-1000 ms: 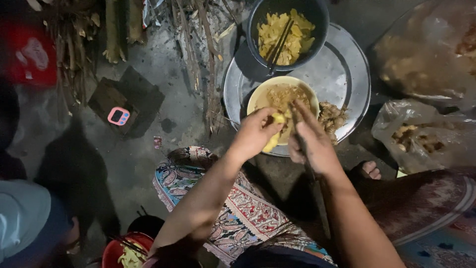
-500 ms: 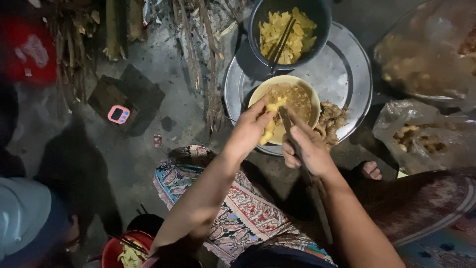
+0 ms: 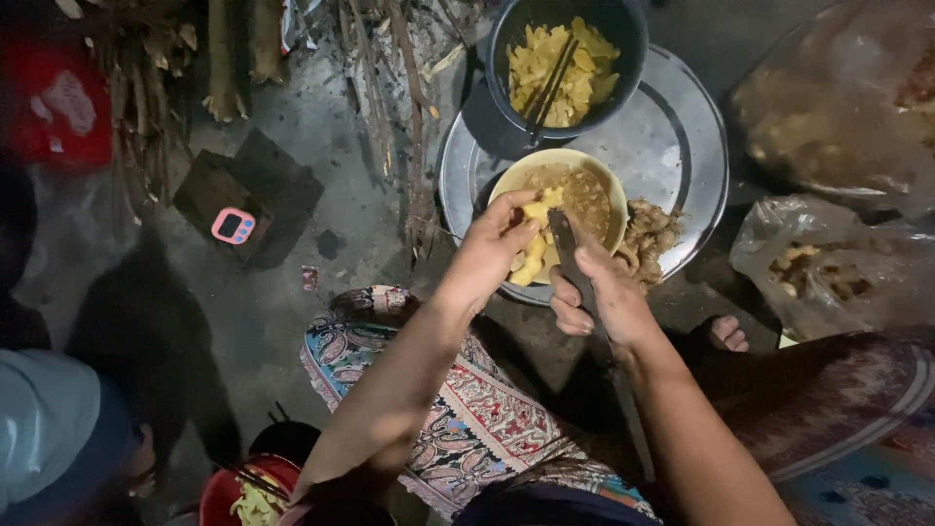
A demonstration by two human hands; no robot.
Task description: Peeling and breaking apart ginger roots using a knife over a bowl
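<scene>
Two hands work over a round metal tray [image 3: 682, 146] on the dark ground, but the scene begins farther left. At the left edge a person in a pale blue-grey garment [image 3: 44, 429] crouches, and a red bowl [image 3: 234, 492] of yellowish pieces sits near the bottom. A small pink digital timer [image 3: 234, 226] lies on a dark block [image 3: 248, 190], with dry stalks [image 3: 380, 88] scattered above and to its right. A patterned cloth [image 3: 467, 419] covers the person's lap.

The left hand [image 3: 492, 258] pinches a peeled, pale yellow root piece [image 3: 534, 248], holding it over the near rim of a yellow bowl [image 3: 604, 190] filled with brownish peelings. Just beside it, the right hand [image 3: 599, 297] is clenched around the handle of a knife [image 3: 563, 239], whose dark blade rests against the root piece. Behind the yellow bowl stands a dark pot [image 3: 623, 39] holding cut yellow pieces and a thin dark utensil. A heap of unpeeled roots [image 3: 653, 239] lies on the tray to the right of the yellow bowl. Farther right, clear plastic bags [image 3: 828, 263] hold more brownish lumps, and bare toes [image 3: 726, 334] show beside the tray.
</scene>
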